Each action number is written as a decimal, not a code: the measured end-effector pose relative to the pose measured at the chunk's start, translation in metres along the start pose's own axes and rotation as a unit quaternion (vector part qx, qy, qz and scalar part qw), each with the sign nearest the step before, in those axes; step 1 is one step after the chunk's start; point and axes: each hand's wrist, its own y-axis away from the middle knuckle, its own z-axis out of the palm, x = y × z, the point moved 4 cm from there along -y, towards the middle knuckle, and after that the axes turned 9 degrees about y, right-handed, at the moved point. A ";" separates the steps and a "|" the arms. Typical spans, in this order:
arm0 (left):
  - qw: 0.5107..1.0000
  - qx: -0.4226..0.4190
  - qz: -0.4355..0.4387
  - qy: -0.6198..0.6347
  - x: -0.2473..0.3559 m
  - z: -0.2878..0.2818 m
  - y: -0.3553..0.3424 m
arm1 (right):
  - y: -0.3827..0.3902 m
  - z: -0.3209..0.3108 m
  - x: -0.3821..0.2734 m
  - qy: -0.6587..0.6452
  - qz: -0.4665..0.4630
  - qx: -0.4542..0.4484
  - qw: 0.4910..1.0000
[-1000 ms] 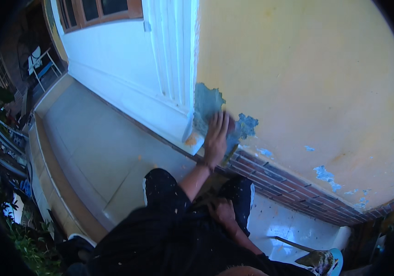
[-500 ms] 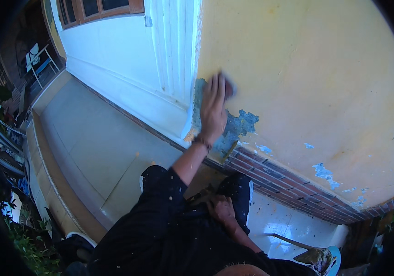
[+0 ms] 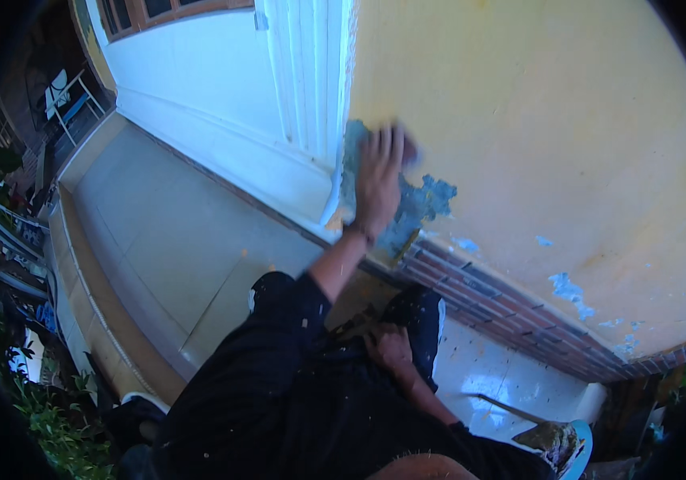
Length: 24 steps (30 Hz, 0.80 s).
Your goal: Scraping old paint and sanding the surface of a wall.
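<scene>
The left hand lay flat, fingers spread, against the yellow wall, pressed over a blue-grey scraped patch just right of the white door frame. Below it, the right hand rested loosely curled on the dark trousers, seemingly empty.

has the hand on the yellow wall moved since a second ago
Yes. The left hand has slid up the yellow wall, away from the brick course and higher over the blue-grey bare patch.
</scene>
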 end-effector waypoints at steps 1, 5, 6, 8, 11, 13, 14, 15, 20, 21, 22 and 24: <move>1.000 0.011 0.009 0.000 -0.012 0.010 0.042 | -0.003 0.003 0.001 0.000 0.005 0.025 1.000; 0.996 -0.034 -0.013 0.081 -0.028 0.013 0.060 | -0.006 0.012 0.004 -0.025 0.012 0.068 0.997; 0.993 0.021 -0.018 0.117 -0.017 0.001 0.013 | -0.003 0.009 0.009 -0.028 0.021 0.065 0.997; 0.992 0.086 0.005 0.093 -0.021 -0.019 -0.043 | -0.006 0.000 0.000 -0.032 -0.005 0.058 0.998; 0.998 0.030 -0.004 0.051 -0.024 0.003 0.053 | -0.009 0.002 -0.004 -0.010 0.001 0.039 0.999; 0.996 -0.047 -0.040 0.061 -0.038 0.016 0.077 | -0.016 0.003 -0.006 -0.021 -0.001 0.058 0.998; 0.996 -0.010 -0.023 0.082 -0.033 0.008 0.059 | -0.008 0.005 -0.005 -0.035 -0.001 0.066 0.997; 0.995 0.026 -0.004 0.100 -0.026 -0.003 0.029 | -0.006 0.004 -0.002 -0.036 -0.001 0.063 0.997; 0.997 0.052 0.031 0.046 -0.002 -0.003 -0.022 | -0.004 -0.012 -0.008 -0.022 -0.009 0.049 0.999; 1.000 -0.007 0.010 0.025 -0.012 0.014 0.034 | -0.013 -0.013 -0.004 -0.018 -0.011 0.059 0.998; 0.999 -0.006 0.016 0.027 -0.022 0.016 0.060 | -0.011 -0.004 -0.005 -0.030 -0.011 0.066 0.997; 0.993 -0.064 -0.007 0.104 -0.033 0.017 0.097 | -0.007 0.006 -0.004 -0.044 -0.010 0.067 0.997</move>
